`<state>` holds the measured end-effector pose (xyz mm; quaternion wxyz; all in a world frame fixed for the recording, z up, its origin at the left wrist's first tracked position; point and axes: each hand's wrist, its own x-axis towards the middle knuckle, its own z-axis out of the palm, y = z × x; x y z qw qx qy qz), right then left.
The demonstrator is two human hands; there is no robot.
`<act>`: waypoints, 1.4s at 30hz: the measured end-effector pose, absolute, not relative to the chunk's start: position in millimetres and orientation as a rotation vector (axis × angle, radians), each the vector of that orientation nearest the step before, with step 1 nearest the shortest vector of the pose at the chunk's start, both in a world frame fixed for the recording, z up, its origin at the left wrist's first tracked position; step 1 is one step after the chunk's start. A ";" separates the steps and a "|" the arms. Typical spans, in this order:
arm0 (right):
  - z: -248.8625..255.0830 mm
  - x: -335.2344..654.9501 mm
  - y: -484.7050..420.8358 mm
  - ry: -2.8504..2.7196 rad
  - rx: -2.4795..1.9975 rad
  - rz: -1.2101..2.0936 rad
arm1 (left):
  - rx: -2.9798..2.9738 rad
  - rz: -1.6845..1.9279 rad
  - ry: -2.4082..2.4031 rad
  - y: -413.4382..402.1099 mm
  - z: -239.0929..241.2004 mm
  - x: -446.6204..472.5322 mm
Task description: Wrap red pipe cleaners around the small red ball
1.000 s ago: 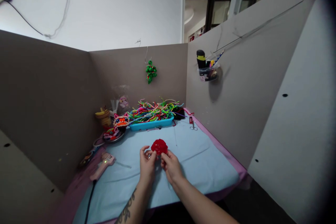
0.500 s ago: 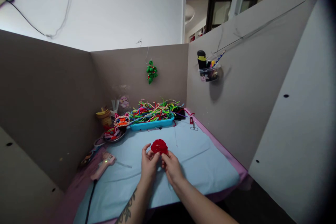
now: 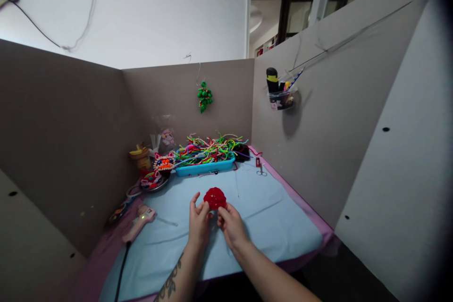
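Note:
A small red fuzzy piece [image 3: 214, 197], rounded and seemingly made of coiled pipe cleaner, is held up over the light blue cloth [image 3: 269, 217]. My left hand [image 3: 200, 217] pinches its lower left edge between thumb and fingers, with the index finger raised off it. At the lower right edge, my right hand [image 3: 228, 222] grips it with thumb and fingertips. Small pale specks show on the red surface. The undersides of the fingers are hidden. To the left lies a pink glue gun [image 3: 139, 225] with a green light and a clear stick in front of its nozzle.
A blue tray [image 3: 205, 168] heaped with colourful pipe cleaners [image 3: 212, 148] stands at the back. Small scissors [image 3: 261, 172] lie at right. A metal bowl [image 3: 159, 185] holds decorated pieces on the left. Grey partitions [image 3: 187, 94] enclose the table; a clear cup [image 3: 281, 100] hangs on the right one.
My left thumb and hand have shifted slightly left along the red piece's edge. My right hand and the red piece stay almost in place.

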<state>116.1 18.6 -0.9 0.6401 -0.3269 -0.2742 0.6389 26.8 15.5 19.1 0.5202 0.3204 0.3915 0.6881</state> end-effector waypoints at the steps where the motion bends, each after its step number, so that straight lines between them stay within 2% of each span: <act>1: -0.6 115.9 18.5 -0.633 -0.747 1.454 | 0.771 1.657 0.944 16.5 18.2 26.7; 14: -1.6 114.4 18.0 -0.737 -0.776 1.421 | 0.805 1.769 0.977 25.4 1.8 23.3; 23: -2.3 114.3 19.1 -0.730 -0.761 1.407 | 0.917 1.616 0.909 14.2 16.6 32.2; 42: 1.3 116.7 17.3 -0.697 -0.730 1.470 | 0.896 1.699 1.016 13.1 22.0 32.7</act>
